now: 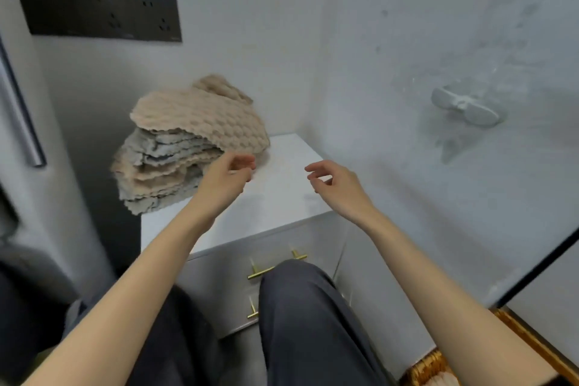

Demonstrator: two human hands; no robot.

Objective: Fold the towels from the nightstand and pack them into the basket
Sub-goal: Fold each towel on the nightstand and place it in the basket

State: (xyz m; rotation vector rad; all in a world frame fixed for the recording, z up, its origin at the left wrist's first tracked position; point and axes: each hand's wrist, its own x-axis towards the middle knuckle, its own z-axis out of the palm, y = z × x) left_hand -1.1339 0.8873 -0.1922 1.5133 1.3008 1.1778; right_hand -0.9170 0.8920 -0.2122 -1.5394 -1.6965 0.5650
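A loose pile of beige and grey waffle-textured towels (188,141) sits on the left part of the white nightstand (282,197), hanging over its left edge. My left hand (232,175) hovers just right of the pile, fingers loosely curled, holding nothing. My right hand (335,185) hangs above the nightstand's right side, fingers relaxed and empty. A woven basket rim (429,367) shows at the bottom right, mostly cut off.
The nightstand stands in a white wall corner, with gold drawer handles (272,266) in front of my knee (300,307). A black socket panel (100,9) is on the wall above. A white fitting (463,106) sticks out of the right wall.
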